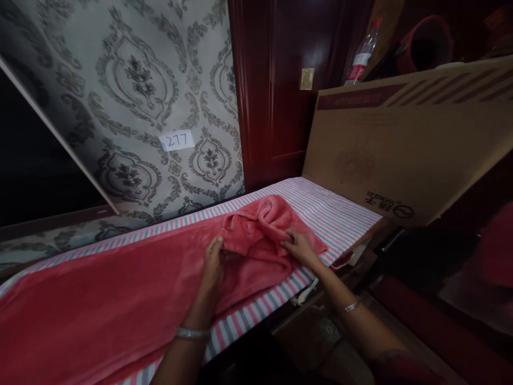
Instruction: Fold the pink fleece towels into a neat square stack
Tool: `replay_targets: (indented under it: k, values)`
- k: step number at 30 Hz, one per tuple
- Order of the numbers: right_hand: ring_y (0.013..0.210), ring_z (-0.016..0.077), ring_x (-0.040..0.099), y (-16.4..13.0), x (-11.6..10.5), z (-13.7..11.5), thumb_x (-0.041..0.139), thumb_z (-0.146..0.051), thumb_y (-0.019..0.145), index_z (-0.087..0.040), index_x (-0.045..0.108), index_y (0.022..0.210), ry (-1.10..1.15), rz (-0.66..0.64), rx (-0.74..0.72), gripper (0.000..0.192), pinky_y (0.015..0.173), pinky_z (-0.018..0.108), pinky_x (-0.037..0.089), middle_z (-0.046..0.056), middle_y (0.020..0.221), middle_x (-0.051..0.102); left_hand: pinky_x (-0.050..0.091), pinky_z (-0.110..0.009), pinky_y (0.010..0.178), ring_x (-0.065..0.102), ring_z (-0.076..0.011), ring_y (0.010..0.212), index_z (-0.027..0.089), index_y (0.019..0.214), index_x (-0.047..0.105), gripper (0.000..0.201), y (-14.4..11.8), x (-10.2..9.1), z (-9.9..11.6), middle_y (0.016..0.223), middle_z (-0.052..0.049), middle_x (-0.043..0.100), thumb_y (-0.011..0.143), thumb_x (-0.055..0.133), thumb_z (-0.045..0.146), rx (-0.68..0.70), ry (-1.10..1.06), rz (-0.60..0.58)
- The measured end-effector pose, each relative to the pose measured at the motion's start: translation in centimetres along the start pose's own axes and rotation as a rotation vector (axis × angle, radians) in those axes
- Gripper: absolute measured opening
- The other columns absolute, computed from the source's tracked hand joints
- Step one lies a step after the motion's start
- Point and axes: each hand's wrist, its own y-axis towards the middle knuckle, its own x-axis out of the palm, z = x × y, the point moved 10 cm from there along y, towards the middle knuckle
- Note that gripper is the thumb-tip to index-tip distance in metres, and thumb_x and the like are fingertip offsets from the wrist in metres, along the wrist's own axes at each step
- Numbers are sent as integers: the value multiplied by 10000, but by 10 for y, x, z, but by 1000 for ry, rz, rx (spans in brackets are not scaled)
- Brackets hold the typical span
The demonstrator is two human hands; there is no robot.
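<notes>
A long red fleece blanket lies along a surface covered with a striped cloth. Its right end is bunched up in loose folds. My left hand pinches an edge of the bunched part between thumb and fingers. On the right side of the folds, my right hand grips another bit of the blanket. Both hands are closed on the fabric, with the gathered folds between them. Part of the blanket runs out of view at the lower left.
A large cardboard box stands at the right end of the surface, with a red-capped bottle behind its top edge. A dark screen is at the left. Patterned wallpaper bears a paper label reading 277.
</notes>
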Motion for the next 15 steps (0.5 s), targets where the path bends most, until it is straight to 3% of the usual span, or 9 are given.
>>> replay_targets:
  k: [2,4,5,7,10,12,15]
  values:
    - [717,226,586,6,-20,-19,598,-315,760,-217,612,827,-53,206,-33,120,722,378,523,21,744,642,485,-278,668,607,-176,729,174,799,661,360,-5,9,7,768,-12,661,717,729,518,54,121,-5]
    - [858,255,603,8,-21,-51,578,-305,804,-200,632,939,-111,341,-136,180,840,413,513,68,899,680,451,-260,660,559,-155,697,182,740,633,300,-10,25,10,715,10,611,742,715,471,107,249,-58]
    - [933,268,603,9,-10,-68,578,-279,810,-193,640,990,-140,325,-207,209,896,431,499,90,982,686,436,-255,651,538,-148,684,185,719,618,281,-11,34,9,697,17,586,753,703,450,124,293,-97]
    - [1027,270,600,7,32,-95,557,-185,803,-196,658,1046,-186,141,-340,263,963,445,477,99,1066,691,400,-250,619,492,-137,647,190,679,581,267,-13,45,6,659,28,532,763,680,423,144,341,-134]
    - [1072,245,617,-6,75,-101,521,-96,783,-210,673,1086,-173,-45,-395,358,991,437,482,84,1102,706,345,-242,572,422,-116,588,199,611,499,298,-13,42,0,604,49,446,747,679,394,132,352,-108]
    - [1059,242,640,-12,75,-92,543,-121,796,-205,675,1091,-117,-6,-344,335,967,428,508,88,1106,715,342,-241,567,415,-110,576,199,603,488,297,-14,40,-7,598,53,439,727,689,378,88,318,-123]
    - [967,236,675,-17,64,-83,560,-176,830,-201,691,1029,-44,52,-290,240,884,400,547,91,1036,735,419,-258,630,510,-135,638,189,677,572,203,-17,46,-14,665,25,547,709,690,351,14,211,-210]
